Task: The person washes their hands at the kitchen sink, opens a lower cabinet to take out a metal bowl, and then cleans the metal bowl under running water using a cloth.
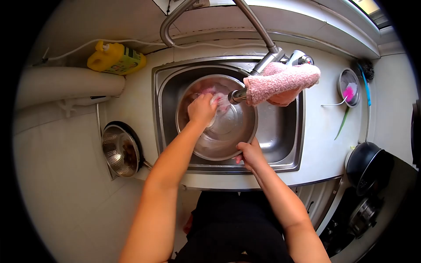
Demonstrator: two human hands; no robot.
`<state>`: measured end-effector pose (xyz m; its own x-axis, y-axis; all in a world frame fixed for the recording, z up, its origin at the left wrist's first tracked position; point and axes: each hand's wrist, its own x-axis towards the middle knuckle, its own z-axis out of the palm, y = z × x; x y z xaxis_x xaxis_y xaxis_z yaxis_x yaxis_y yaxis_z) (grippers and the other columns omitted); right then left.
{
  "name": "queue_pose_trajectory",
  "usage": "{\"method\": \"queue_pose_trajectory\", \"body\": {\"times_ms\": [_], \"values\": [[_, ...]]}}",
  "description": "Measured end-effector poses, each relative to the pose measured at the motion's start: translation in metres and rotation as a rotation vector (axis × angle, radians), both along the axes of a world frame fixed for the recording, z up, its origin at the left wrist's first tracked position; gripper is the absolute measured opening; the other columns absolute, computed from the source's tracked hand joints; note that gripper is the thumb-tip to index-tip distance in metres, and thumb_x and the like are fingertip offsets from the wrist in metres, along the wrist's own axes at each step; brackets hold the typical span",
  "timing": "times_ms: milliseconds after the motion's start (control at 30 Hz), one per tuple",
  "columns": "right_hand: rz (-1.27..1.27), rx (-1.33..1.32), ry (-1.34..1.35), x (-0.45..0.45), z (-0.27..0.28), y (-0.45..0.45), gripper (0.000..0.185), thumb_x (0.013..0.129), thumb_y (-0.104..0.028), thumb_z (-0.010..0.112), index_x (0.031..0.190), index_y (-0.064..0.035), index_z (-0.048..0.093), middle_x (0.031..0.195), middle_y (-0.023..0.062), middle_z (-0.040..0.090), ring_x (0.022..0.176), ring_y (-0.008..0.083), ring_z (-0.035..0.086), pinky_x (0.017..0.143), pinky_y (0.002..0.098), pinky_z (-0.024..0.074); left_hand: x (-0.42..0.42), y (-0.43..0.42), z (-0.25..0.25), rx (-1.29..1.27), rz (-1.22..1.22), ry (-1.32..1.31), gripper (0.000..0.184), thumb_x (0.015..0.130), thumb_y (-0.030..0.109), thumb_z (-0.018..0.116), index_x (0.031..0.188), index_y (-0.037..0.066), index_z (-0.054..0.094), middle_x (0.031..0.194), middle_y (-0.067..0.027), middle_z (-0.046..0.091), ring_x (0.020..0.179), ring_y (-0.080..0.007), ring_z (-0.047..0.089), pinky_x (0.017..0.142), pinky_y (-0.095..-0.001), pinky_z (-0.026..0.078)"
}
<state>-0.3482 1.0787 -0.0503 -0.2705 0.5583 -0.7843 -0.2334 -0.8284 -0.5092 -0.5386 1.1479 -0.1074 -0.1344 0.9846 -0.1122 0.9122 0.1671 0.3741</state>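
Note:
A round stainless steel basin [232,139] sits tilted in the metal sink [280,151]. My left hand [202,109] reaches inside it, fingers closed on a wet pink-and-white cloth [215,101]; the folds are blurred and partly covered by the hand. Water runs from the faucet spout [236,96] beside those fingers. At the basin's near right rim, my right hand [251,154] grips the edge. A pink towel [283,83] is draped over the faucet just above the basin.
On the left are a yellow bottle [116,58] and a hammered metal pan [119,151]. To the right stand a small bowl [349,87] with a pink-headed brush and a black wok [364,164]. The curved grey pipe [254,22] arches over the sink's back.

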Motion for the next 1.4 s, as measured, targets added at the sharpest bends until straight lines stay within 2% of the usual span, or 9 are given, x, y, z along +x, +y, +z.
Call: {"method": "queue_pose_trajectory", "body": {"times_ms": [233, 400, 733, 833, 900, 1000, 1133, 1267, 1400], "values": [[0.021, -0.004, -0.022, 0.011, -0.010, 0.000, 0.044, 0.070, 0.006, 0.044, 0.114, 0.0040, 0.036, 0.081, 0.0176, 0.057, 0.047, 0.0223, 0.056, 0.030, 0.0256, 0.0418, 0.037, 0.043, -0.004, 0.066, 0.235, -1.168, 0.027, 0.078, 0.030, 0.066, 0.068, 0.004, 0.067, 0.073, -0.0148, 0.061, 0.065, -0.0318, 0.057, 0.063, -0.0362, 0.043], [-0.084, -0.012, 0.004, 0.023, -0.003, -0.001, 0.042, 0.071, 0.005, 0.045, 0.112, 0.0043, 0.038, 0.081, 0.0174, 0.057, 0.046, 0.0222, 0.056, 0.030, 0.0256, 0.0414, 0.037, 0.007, 0.002, 0.099, -0.068, -0.331, 0.046, 0.063, 0.024, 0.075, 0.104, 0.013, 0.061, 0.122, -0.0149, 0.042, 0.116, -0.0342, 0.036, 0.094, -0.0410, 0.035], [-0.100, 0.018, 0.049, 0.017, -0.002, -0.001, 0.044, 0.070, 0.005, 0.044, 0.113, 0.0059, 0.037, 0.080, 0.0182, 0.057, 0.047, 0.0222, 0.056, 0.029, 0.0258, 0.0406, 0.030, -0.030, 0.022, -0.111, -0.440, -0.100, 0.034, 0.067, 0.026, 0.072, 0.094, 0.011, 0.059, 0.098, -0.0149, 0.052, 0.091, -0.0351, 0.052, 0.074, -0.0417, 0.044], [-0.053, 0.013, 0.030, 0.021, -0.005, -0.002, 0.042, 0.071, 0.005, 0.043, 0.112, 0.0064, 0.038, 0.080, 0.0187, 0.058, 0.047, 0.0224, 0.056, 0.029, 0.0260, 0.0409, 0.020, -0.015, -0.001, -0.174, -0.078, -0.100, 0.032, 0.072, 0.029, 0.068, 0.096, 0.010, 0.060, 0.091, -0.0157, 0.056, 0.083, -0.0363, 0.055, 0.074, -0.0398, 0.045], [-0.031, -0.011, 0.028, 0.020, -0.006, -0.001, 0.042, 0.071, 0.006, 0.043, 0.112, 0.0066, 0.038, 0.079, 0.0188, 0.058, 0.048, 0.0225, 0.057, 0.030, 0.0261, 0.0412, 0.015, 0.005, -0.003, -0.066, 0.015, -0.263, 0.033, 0.077, 0.032, 0.064, 0.098, 0.007, 0.061, 0.092, -0.0144, 0.060, 0.080, -0.0310, 0.059, 0.073, -0.0373, 0.046], [-0.042, -0.014, 0.027, 0.017, -0.009, -0.003, 0.041, 0.071, 0.005, 0.043, 0.112, 0.0064, 0.038, 0.078, 0.0183, 0.058, 0.047, 0.0224, 0.056, 0.030, 0.0263, 0.0416, 0.021, 0.018, 0.003, -0.112, 0.549, -1.465, 0.040, 0.074, 0.032, 0.066, 0.105, 0.008, 0.060, 0.095, -0.0130, 0.059, 0.085, -0.0296, 0.056, 0.080, -0.0377, 0.045], [-0.090, -0.003, 0.043, 0.015, -0.015, -0.001, 0.041, 0.071, 0.005, 0.043, 0.112, 0.0061, 0.038, 0.077, 0.0177, 0.057, 0.047, 0.0225, 0.056, 0.030, 0.0265, 0.0421, 0.050, 0.004, -0.031, 0.197, -0.102, -0.191, 0.038, 0.078, 0.033, 0.062, 0.114, 0.024, 0.058, 0.137, -0.0141, 0.028, 0.119, -0.0384, 0.030, 0.100, -0.0446, 0.027], [-0.091, 0.015, 0.051, 0.011, -0.013, -0.003, 0.041, 0.071, 0.004, 0.044, 0.112, 0.0058, 0.038, 0.077, 0.0170, 0.057, 0.046, 0.0225, 0.056, 0.030, 0.0263, 0.0421, 0.052, -0.014, 0.019, 0.246, -0.484, 0.057, 0.038, 0.078, 0.034, 0.063, 0.116, 0.034, 0.055, 0.124, -0.0109, 0.047, 0.117, -0.0379, 0.038, 0.096, -0.0480, 0.030], [-0.109, 0.020, 0.012, 0.002, -0.017, -0.004, 0.043, 0.071, 0.004, 0.044, 0.113, 0.0048, 0.038, 0.077, 0.0168, 0.057, 0.045, 0.0226, 0.056, 0.029, 0.0262, 0.0418, 0.031, -0.004, -0.022, 0.034, -0.198, -0.056, 0.047, 0.073, 0.035, 0.068, 0.116, 0.026, 0.054, 0.127, -0.0099, 0.045, 0.109, -0.0367, 0.045, 0.087, -0.0486, 0.039]]}}
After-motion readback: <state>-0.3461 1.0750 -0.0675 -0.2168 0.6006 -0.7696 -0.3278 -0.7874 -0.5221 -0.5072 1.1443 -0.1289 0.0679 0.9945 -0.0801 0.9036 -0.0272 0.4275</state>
